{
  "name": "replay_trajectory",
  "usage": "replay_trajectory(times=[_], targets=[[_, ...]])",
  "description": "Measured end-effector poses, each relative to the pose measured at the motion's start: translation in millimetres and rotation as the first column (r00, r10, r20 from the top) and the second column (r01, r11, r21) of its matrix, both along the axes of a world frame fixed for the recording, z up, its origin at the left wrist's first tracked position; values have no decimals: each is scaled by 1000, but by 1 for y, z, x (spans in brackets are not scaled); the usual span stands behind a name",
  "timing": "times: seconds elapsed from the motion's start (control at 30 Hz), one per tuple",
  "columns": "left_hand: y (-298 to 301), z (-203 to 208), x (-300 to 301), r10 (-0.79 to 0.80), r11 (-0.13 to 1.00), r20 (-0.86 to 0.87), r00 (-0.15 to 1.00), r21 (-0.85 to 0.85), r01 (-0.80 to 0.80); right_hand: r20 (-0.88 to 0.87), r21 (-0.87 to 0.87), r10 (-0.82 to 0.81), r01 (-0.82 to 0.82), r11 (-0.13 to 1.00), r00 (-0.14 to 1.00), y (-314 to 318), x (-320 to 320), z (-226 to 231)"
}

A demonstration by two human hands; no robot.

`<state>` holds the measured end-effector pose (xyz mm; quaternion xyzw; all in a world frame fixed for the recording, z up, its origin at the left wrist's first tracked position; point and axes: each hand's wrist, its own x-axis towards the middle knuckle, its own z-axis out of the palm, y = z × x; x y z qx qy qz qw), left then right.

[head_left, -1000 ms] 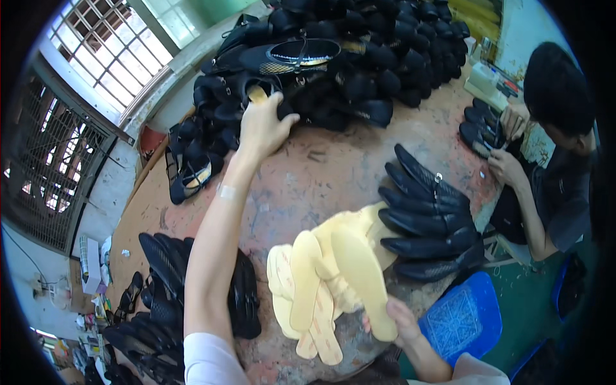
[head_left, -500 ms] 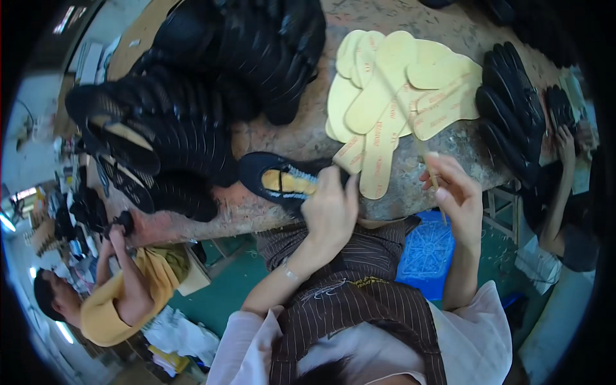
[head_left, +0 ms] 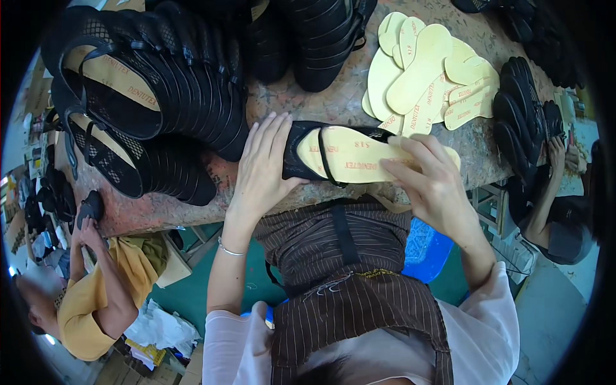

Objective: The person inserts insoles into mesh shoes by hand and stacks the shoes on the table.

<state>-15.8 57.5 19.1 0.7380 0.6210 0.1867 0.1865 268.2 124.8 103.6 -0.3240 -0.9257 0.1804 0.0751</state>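
A black mesh shoe (head_left: 300,149) lies sideways near the table's front edge, its toe to the left. My left hand (head_left: 258,168) holds it round the toe, fingers straight on the far side, thumb on the near side. A pale yellow insole (head_left: 350,156) with red print lies inside the shoe under the thin black strap (head_left: 323,154). Its heel end reaches out to the right. There my right hand (head_left: 427,176) grips the insole, fingers on top; the underside of this grip is hidden. Beyond it lies a spread pile of yellow insoles (head_left: 420,67).
Black shoes (head_left: 186,83) stand stacked at the left, with more shoes (head_left: 314,45) at the back. Another row of black shoes (head_left: 516,102) lies at the right. A blue crate (head_left: 427,250) is below the table. Co-workers handle shoes on both sides.
The thin stick has left my right hand, which now grips an insole laid in the shoe. My left hand has opened from a closed shape and moved left to the toe.
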Motion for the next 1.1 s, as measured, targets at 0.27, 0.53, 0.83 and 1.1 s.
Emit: replay_trajectory(times=[0.27,0.53,0.83,1.1], targets=[[2,-16,-5,13,1000,124,992,20,-15,-84,-86,-8,0,996,996,0,-37,-23],[-1,-17,-6,30,999,195,980,36,-37,-44,-124,1,-7,992,999,-4,-65,-47],[-15,-12,3,-88,980,66,994,184,74,31,-108,-37,40,993,999,-5,-71,-57],[-17,-16,46,-153,988,1,988,-24,153,224,155,-49,14,988,973,-10,-79,-42]])
